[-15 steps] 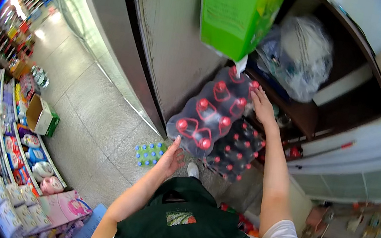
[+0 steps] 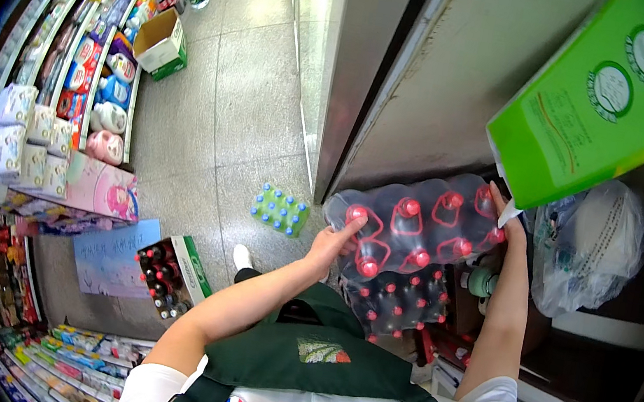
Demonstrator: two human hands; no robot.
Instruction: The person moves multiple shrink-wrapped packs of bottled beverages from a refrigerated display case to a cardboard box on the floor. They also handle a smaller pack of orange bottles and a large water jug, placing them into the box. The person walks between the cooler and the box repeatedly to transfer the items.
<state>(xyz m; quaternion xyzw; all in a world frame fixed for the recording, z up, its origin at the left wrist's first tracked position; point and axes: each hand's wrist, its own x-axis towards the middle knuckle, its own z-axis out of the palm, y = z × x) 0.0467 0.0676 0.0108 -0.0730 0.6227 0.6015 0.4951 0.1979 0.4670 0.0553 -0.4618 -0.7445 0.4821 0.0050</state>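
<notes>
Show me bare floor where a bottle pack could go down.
Bare floor lies between the detergent bottles and the small blue-capped pack, an open carton at its upper left. It's crowded around the held pack: another red-capped pack just below, a plastic bag rightward.

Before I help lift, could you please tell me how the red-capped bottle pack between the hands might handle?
The bottle pack is probably heavy, bundling several large bottles. Its shiny wrap may be slippery and, being thin film, could flex somewhat.
</notes>
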